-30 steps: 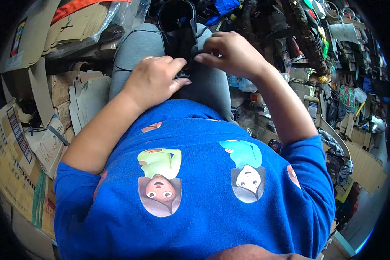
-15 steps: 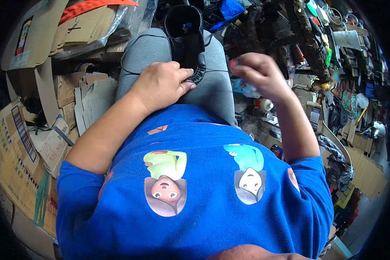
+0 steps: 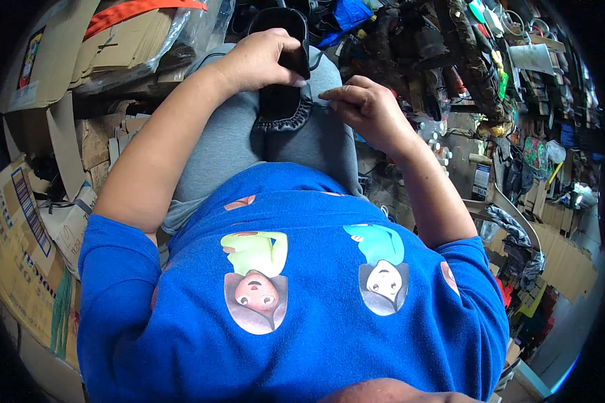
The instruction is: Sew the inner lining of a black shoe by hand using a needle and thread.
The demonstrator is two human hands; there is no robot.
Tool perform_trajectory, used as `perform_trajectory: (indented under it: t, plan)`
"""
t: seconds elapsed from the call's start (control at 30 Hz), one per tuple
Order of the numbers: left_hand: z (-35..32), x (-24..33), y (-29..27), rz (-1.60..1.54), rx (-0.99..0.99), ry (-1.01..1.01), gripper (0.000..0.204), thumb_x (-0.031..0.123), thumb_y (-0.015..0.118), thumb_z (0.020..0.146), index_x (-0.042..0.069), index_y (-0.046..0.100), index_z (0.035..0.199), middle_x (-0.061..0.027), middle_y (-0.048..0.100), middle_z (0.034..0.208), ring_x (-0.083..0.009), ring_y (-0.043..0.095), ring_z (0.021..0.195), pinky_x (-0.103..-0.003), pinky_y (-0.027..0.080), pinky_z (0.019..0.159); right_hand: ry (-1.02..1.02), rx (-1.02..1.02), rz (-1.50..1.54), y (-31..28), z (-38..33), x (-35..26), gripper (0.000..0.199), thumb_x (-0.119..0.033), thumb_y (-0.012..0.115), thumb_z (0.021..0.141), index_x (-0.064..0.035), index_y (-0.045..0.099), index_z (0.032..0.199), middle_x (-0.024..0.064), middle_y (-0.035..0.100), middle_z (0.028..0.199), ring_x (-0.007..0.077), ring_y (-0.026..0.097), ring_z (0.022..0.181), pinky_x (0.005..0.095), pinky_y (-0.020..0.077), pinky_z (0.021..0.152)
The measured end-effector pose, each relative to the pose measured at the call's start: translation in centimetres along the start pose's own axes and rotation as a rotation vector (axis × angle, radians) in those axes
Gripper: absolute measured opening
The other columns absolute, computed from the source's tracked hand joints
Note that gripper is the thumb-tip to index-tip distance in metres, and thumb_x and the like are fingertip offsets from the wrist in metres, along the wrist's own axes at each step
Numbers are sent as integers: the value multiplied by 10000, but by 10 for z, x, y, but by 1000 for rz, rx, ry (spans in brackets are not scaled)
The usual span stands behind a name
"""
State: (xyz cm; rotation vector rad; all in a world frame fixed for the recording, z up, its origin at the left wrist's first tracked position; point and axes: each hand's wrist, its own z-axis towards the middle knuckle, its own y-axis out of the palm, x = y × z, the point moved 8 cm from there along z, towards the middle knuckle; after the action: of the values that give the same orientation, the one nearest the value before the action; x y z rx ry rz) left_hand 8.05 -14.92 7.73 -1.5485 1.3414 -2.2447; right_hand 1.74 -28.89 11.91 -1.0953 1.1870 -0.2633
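Note:
A black shoe [image 3: 282,107] lies across my lap, between my grey-trousered thighs. Gathered, puckered stitching runs round its near end, and its hollow opening faces up at the far end. My left hand [image 3: 265,62] lies over the shoe's left side. Its thumb and fingers close on the shoe's right edge, partly hiding the middle. Just right of the shoe, above my right thigh, is my right hand [image 3: 373,111]. Its thumb and index finger are pinched together, pointing at the shoe's edge; whatever is between them is too small to name.
Cardboard boxes [image 3: 20,235] and folded card sheets [image 3: 131,47] crowd my left side, with an orange strip [image 3: 134,9] on top. A blue plastic bag [image 3: 346,20] lies beyond my knees. Cluttered shelves with a white cup [image 3: 532,59] and bottles fill the right.
My left hand has moved farther up along the shoe. My right hand has come inward to the shoe's edge. The dark thread stretched between shoe and right hand earlier no longer shows clearly.

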Motion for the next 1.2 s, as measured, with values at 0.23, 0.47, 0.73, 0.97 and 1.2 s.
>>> perform_trajectory:
  t: [0.23, 0.47, 0.73, 0.97, 1.2]
  plan:
    - [1, 2, 7, -268, -159, -8, 247, 159, 745, 689, 63, 699, 912, -88, 613, 929, -241, 607, 907, -334, 471, 835, 36, -33, -70, -2, 6, -5, 218, -89, 626, 750, -104, 710, 950, 139, 621, 832, 314, 635, 774, 379, 520, 731]
    - [8, 11, 11, -277, -210, -25, 245, 128, 731, 699, 70, 711, 936, -92, 599, 947, -236, 606, 920, -327, 467, 852, -51, -6, -155, 4, 7, -14, 217, -37, 634, 754, -73, 700, 958, 120, 603, 815, 269, 629, 773, 344, 511, 668]
    - [6, 7, 13, -350, -267, 12, 271, 116, 734, 699, 37, 666, 949, -65, 535, 932, -204, 549, 908, -311, 442, 828, 72, -113, 220, 13, 10, 29, 262, -10, 603, 826, -118, 702, 1042, 16, 572, 861, 107, 564, 790, 252, 465, 675]
    - [5, 6, 10, -233, -216, 49, 285, 125, 744, 679, 31, 661, 935, -66, 541, 921, -211, 547, 913, -319, 436, 831, 181, -187, 451, 28, 16, 50, 214, -49, 630, 838, -125, 714, 1019, 30, 585, 928, 141, 575, 876, 270, 463, 804]
    - [-5, 9, 1, -116, 48, 90, 295, 93, 708, 689, 34, 646, 972, -90, 530, 1000, -222, 559, 917, -330, 448, 845, 29, 11, 343, 25, 16, 20, 118, -51, 671, 814, -100, 683, 922, -13, 538, 807, 86, 541, 757, 235, 433, 657]
